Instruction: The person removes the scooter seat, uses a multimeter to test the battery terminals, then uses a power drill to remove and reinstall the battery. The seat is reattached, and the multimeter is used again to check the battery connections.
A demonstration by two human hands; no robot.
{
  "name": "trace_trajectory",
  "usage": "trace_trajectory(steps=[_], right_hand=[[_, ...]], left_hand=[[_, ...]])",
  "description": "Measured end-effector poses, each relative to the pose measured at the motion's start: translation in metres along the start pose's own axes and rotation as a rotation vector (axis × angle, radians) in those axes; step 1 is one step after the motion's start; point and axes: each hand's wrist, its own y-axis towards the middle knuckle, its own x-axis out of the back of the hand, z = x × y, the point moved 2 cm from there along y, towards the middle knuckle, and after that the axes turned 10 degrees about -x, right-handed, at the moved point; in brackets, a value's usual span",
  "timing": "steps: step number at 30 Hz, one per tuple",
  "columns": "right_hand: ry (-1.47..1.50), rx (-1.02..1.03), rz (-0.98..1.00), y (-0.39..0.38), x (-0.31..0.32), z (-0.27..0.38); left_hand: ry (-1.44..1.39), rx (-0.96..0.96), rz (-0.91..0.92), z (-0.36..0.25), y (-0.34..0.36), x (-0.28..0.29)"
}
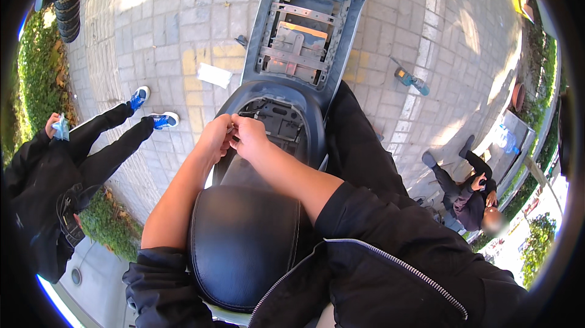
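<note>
My left hand (216,136) and my right hand (248,135) meet over the body of a scooter, fingertips pinched together. Whatever lies between them is too small to make out. Just beyond the fingers is an open cavity (281,122) in the dark grey plastic body, with black parts inside. Farther ahead, the footboard (256,63) has an uncovered rectangular bay, crossed by metal strips (298,12) over a box-like part. Below my forearms sits the black padded seat (244,246) with stitched edges.
A teal power tool (412,81) lies on the paving at the right, and a white sheet (214,75) at the left. One person (58,175) stands at the left holding something light blue; another (466,203) sits at the far right beside a low ledge.
</note>
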Motion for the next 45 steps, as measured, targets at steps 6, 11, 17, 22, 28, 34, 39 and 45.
trace_trajectory(steps=[6, 11, 17, 22, 28, 34, 39, 45], right_hand=[[0.083, 0.198, -0.354, -0.002, 0.023, 0.044], [-0.561, -0.06, -0.258, -0.068, 0.008, 0.034], [-1.598, 0.348, 0.608, -0.209, -0.019, 0.03], [-1.598, 0.245, 0.545, -0.214, -0.02, 0.027], [-1.584, 0.166, 0.571, -0.231, -0.032, 0.033], [-1.498, 0.099, 0.429, -0.219, -0.023, 0.012], [-1.602, 0.144, 0.253, -0.227, -0.021, 0.049], [-1.581, 0.058, 0.296, -0.231, -0.021, 0.026]], left_hand=[[0.058, 0.097, 0.113, 0.007, 0.007, 0.013], [0.327, -0.238, -0.125, 0.016, 0.029, 0.017], [0.56, -0.553, -0.532, -0.011, 0.015, 0.041], [0.334, -0.705, -0.665, 0.01, -0.096, 0.118], [-0.196, -0.341, -1.115, 0.312, -0.35, 0.195], [-1.288, 0.132, -1.213, 0.596, -0.452, -0.021], [-2.016, -0.962, -0.953, 0.58, -0.355, -0.141], [-2.193, -1.363, -1.012, 0.588, -0.318, -0.166]])
